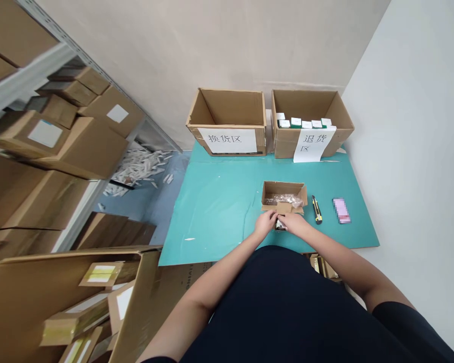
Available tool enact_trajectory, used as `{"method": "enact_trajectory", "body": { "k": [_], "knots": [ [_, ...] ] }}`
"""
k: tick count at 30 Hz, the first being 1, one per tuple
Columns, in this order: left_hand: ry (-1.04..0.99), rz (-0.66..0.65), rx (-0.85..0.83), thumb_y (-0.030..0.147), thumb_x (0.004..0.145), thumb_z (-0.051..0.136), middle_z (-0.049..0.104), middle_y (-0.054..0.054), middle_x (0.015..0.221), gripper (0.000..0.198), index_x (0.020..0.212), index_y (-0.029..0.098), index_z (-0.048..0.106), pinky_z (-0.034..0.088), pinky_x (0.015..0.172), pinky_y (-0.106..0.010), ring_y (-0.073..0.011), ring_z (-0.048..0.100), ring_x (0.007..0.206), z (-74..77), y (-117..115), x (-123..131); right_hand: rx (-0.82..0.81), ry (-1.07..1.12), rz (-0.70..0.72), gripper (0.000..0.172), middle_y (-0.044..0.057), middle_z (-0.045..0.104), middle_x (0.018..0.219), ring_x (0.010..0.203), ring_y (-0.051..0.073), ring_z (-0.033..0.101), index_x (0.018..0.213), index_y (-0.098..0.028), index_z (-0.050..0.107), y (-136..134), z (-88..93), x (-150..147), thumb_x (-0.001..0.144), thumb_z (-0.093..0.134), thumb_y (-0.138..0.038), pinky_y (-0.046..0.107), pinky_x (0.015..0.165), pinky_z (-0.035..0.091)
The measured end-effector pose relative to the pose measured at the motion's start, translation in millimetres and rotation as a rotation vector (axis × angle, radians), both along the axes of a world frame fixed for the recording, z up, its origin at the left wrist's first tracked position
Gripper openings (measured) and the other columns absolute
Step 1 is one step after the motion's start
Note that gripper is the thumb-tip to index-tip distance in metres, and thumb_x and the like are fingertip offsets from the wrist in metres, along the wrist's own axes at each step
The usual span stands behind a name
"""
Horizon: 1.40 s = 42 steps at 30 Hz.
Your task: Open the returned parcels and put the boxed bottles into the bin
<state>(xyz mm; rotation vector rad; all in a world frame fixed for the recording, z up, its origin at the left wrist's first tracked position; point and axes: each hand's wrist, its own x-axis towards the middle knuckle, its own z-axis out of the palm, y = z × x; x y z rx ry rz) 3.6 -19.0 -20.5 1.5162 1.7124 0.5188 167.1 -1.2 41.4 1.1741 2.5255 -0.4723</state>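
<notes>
My left hand (265,222) and my right hand (292,223) meet at the near side of a small open cardboard box (266,193). Between them is a small box (281,225), white and dark, mostly covered by my fingers. Both hands are closed on it, with the fingertips together at its top. Clear bubble wrap (287,200) lies inside the open cardboard box. To the right of my right hand, a yellow and black box cutter (317,209) rests on the green tabletop (219,201).
Two big cardboard boxes with paper signs stand at the back: the left box (227,126) and the right box (283,146), which holds several white and green boxes (295,122). A pink blurred item (341,210) lies right. Shelves (75,176) and a large carton (147,292) stand left.
</notes>
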Motion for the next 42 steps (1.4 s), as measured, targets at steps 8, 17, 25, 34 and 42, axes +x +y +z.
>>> {"method": "enact_trajectory", "body": {
  "k": [8,17,25,34,42],
  "knots": [
    [-0.006,0.024,0.033,0.026,0.095,0.054,0.077,-0.009,0.106,0.025,0.102,0.021,0.077,0.048,0.087,-0.032,-0.0252,0.069,0.099,-0.4,0.7,-0.5,0.011,0.072,0.113,0.044,0.016,0.071,0.108,0.097,0.027,0.069,0.127,-0.014,0.061,9.4,-3.7,-4.3,0.084,0.065,-0.007,0.034,0.082,0.052],
    [-0.038,0.030,0.037,0.030,0.091,0.056,0.079,-0.007,0.096,0.025,0.093,0.021,0.080,0.050,0.079,-0.032,-0.0248,0.070,0.090,5.2,4.4,-9.0,0.064,0.318,0.250,0.040,0.015,0.064,0.115,0.106,0.030,0.059,0.113,-0.016,0.065,18.2,50.9,15.0,0.074,0.063,-0.009,0.042,0.090,0.046],
    [-0.066,0.030,0.028,0.031,0.086,0.059,0.078,-0.008,0.085,0.023,0.084,0.019,0.078,0.049,0.073,-0.030,-0.0233,0.068,0.080,9.2,6.1,-11.0,-0.075,0.655,-0.012,0.061,0.012,0.062,0.124,0.110,0.028,0.060,0.138,-0.022,0.055,21.8,104.6,29.4,0.078,0.065,-0.023,0.043,0.096,0.050],
    [-0.140,-0.031,0.000,0.030,0.083,0.059,0.074,-0.004,0.086,0.031,0.107,0.018,0.074,0.051,0.074,-0.029,-0.0194,0.067,0.077,16.1,-7.0,-17.3,-0.083,1.082,-0.316,0.058,0.012,0.056,0.138,0.126,0.030,0.055,0.139,-0.024,0.055,18.6,128.2,44.6,0.083,0.066,-0.034,0.046,0.105,0.048],
    [-0.263,0.045,0.107,0.022,0.087,0.051,0.068,-0.008,0.124,0.040,0.125,0.023,0.066,0.055,0.090,-0.033,-0.0188,0.067,0.101,42.1,-21.0,-43.8,-0.116,1.238,-0.399,0.058,0.011,0.057,0.137,0.127,0.030,0.055,0.137,-0.025,0.057,26.7,132.9,39.4,0.083,0.068,-0.042,0.048,0.110,0.045]
  ]
}}
